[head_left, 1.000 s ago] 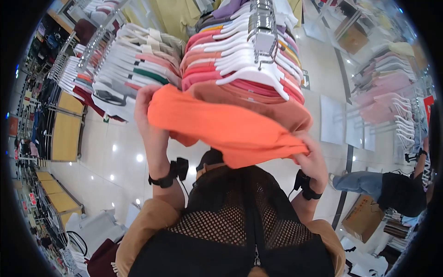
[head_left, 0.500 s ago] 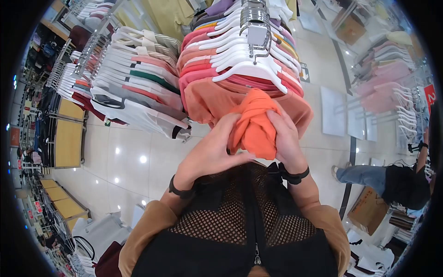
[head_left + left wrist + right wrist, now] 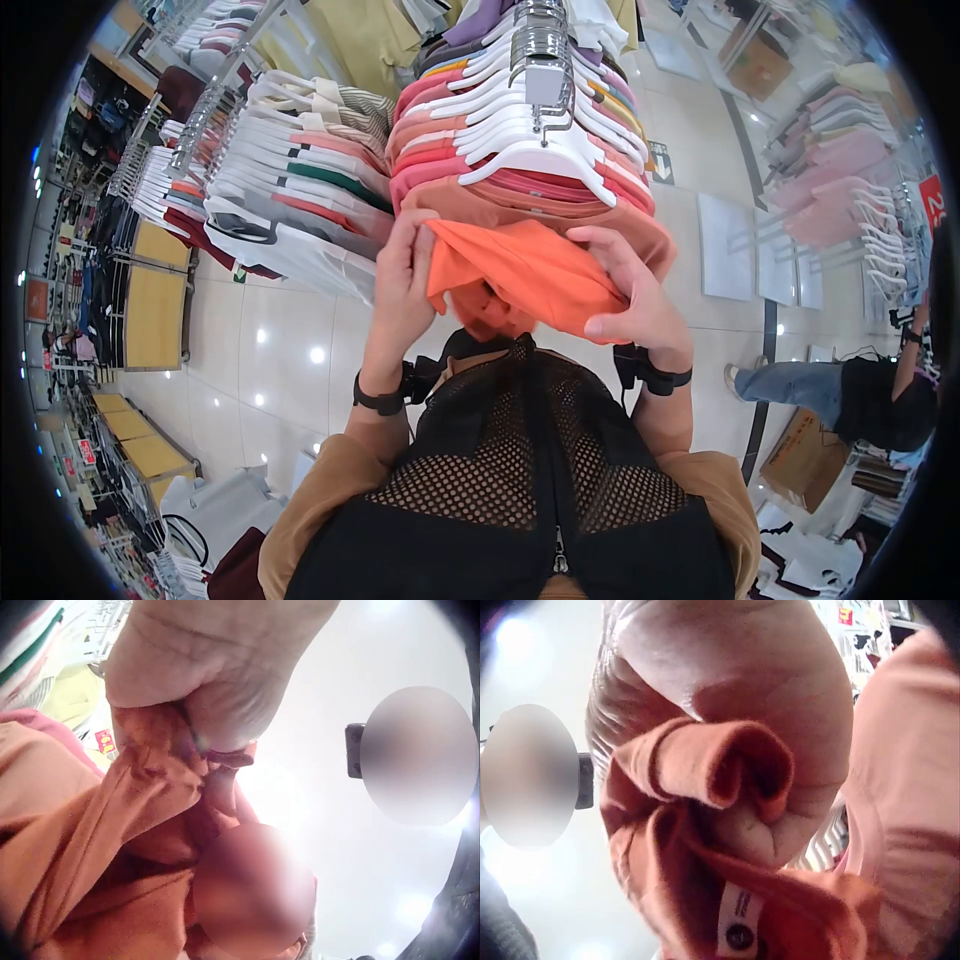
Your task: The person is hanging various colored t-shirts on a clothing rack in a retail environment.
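An orange garment (image 3: 530,270) is stretched between both hands in front of the chest, its cloth folded and loosely gathered. My left hand (image 3: 402,275) pinches its left end; in the left wrist view the bunched cloth (image 3: 161,780) hangs from under the palm. At the other end my right hand (image 3: 650,305) grips it between thumb and fingers. The right wrist view shows a rolled fold of the cloth (image 3: 697,761) in that palm, and below it a white label (image 3: 739,919) inside the garment. Just behind hangs a salmon-coloured top (image 3: 630,235) on a white hanger (image 3: 545,158).
A rack of tops on white hangers runs away ahead, with a second row of clothes (image 3: 310,215) to its left. Another rack (image 3: 840,190) stands at the right, near a person in jeans (image 3: 800,390) and a cardboard box (image 3: 800,455). Tiled floor (image 3: 270,330) shows between.
The hands came together from wide apart, bunching the orange garment, then moved apart again to a smaller span. The cloth is now spread out between them. Both hands keep hold of it.
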A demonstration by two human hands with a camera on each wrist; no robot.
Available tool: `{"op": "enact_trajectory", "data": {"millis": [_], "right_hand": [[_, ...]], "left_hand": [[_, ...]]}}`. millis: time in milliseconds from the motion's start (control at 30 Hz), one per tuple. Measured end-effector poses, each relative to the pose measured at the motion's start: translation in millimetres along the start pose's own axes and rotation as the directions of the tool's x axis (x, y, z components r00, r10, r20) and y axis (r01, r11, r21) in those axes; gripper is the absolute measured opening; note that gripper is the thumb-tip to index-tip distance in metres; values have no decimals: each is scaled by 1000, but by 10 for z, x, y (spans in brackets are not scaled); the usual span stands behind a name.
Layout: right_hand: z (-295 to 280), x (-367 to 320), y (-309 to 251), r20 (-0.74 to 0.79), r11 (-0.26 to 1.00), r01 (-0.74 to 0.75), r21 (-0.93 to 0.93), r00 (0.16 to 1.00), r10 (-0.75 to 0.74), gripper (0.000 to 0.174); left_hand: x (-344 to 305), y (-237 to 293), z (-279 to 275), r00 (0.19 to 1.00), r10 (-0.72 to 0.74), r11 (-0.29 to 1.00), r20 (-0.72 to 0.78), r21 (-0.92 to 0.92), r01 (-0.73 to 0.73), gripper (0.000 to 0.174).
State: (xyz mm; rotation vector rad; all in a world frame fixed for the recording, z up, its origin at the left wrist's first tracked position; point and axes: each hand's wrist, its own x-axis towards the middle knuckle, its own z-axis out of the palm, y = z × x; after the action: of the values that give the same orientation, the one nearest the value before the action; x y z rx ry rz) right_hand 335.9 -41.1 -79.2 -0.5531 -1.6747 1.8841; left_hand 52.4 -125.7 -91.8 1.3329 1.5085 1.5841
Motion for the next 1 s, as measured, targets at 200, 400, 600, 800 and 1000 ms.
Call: {"op": "enact_trajectory", "data": {"millis": [200, 400, 600, 800, 1000], "right_hand": [[-131, -136, 47, -24, 844, -29, -536, 1000, 19, 60], [-203, -119, 203, -164, 573, 72, -816, 923, -349, 17], [-56, -80, 78, -327, 894, 61, -443, 918, -224, 21], [109, 158, 106, -118, 895, 216, -390, 952, -281, 23], [193, 209, 36, -112, 915, 189, -358, 964, -243, 20]], "left_hand": [[121, 45, 14, 993, 115, 987, 5, 116, -115, 26], [182, 133, -49, 990, 132, 987, -54, 103, -126, 26], [198, 173, -123, 997, 37, 997, -66, 67, -33, 19], [102, 456, 251, 858, 345, 836, 380, 291, -465, 79], [95, 188, 320, 843, 154, 903, 516, 272, -332, 22]]}}
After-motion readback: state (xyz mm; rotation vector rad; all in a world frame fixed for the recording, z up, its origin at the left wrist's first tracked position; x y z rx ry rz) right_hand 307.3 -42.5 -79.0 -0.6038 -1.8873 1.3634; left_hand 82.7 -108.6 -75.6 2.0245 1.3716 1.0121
